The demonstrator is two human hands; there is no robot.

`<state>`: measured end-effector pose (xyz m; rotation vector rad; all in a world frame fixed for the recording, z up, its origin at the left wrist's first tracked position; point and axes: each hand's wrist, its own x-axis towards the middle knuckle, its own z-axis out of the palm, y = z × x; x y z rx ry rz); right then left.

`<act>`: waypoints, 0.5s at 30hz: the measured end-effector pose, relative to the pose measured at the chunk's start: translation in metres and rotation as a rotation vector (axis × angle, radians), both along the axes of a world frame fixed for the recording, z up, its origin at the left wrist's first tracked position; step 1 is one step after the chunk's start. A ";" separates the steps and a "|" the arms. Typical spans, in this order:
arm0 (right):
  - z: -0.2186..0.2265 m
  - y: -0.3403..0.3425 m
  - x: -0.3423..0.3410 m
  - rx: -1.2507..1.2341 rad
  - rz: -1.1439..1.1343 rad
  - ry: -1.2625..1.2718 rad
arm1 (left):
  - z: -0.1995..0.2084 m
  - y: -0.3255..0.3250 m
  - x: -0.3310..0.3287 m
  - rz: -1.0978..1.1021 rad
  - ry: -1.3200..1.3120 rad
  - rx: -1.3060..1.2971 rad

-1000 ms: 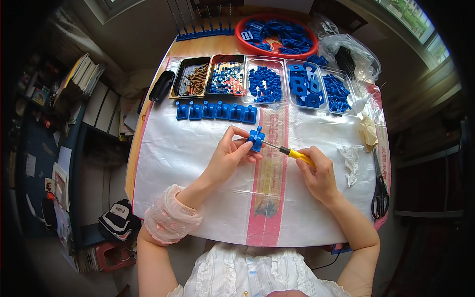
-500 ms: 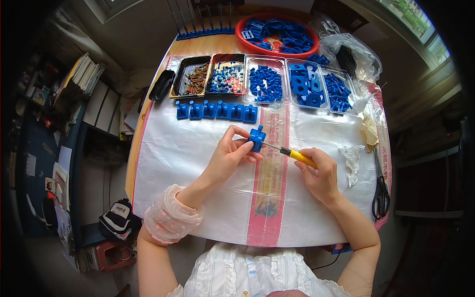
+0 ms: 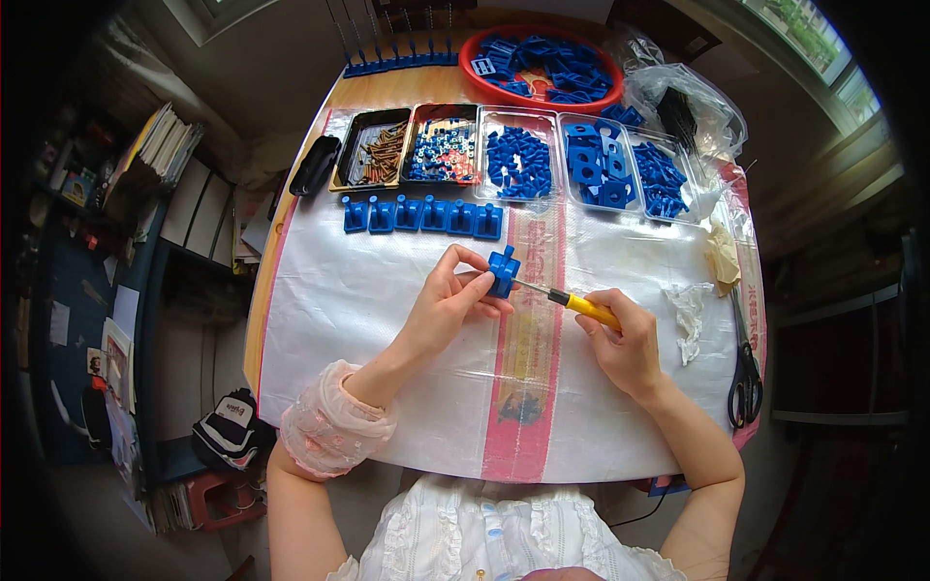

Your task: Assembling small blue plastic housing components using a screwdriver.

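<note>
A blue plastic clamp-like part (image 3: 503, 272) is pinched between the thumb and fingers of my left hand (image 3: 455, 292), over the middle of the table. My right hand (image 3: 626, 339) is wrapped round the yellow handle of a screwdriver (image 3: 589, 310). Its metal shaft points left, and the tip meets the right side of the blue part; the exact contact is too small to make out. Beyond my hands stands a row of several similar blue parts (image 3: 434, 215), each with a knob on top.
Behind the row are trays of brown screws (image 3: 386, 153), small nuts (image 3: 445, 150), blue plugs (image 3: 520, 163) and blue plates (image 3: 599, 167). A red basin (image 3: 477, 79) of blue parts stands at the back. Black scissors (image 3: 745, 382) and crumpled white plastic (image 3: 689, 320) lie at right.
Both hands keep nearly the same pose, with the screwdriver tip still at the blue part. The whole view has shifted very slightly.
</note>
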<state>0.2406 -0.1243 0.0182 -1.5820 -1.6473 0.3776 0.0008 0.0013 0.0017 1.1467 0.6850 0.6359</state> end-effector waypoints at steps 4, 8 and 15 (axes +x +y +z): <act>0.004 0.001 -0.001 -0.018 -0.012 0.016 | -0.005 0.002 -0.001 -0.012 -0.012 0.008; 0.004 0.001 -0.002 0.009 -0.019 -0.021 | -0.001 0.000 -0.001 -0.009 -0.004 0.012; -0.006 0.003 0.004 0.174 0.007 -0.159 | 0.002 0.001 0.000 -0.029 -0.007 0.010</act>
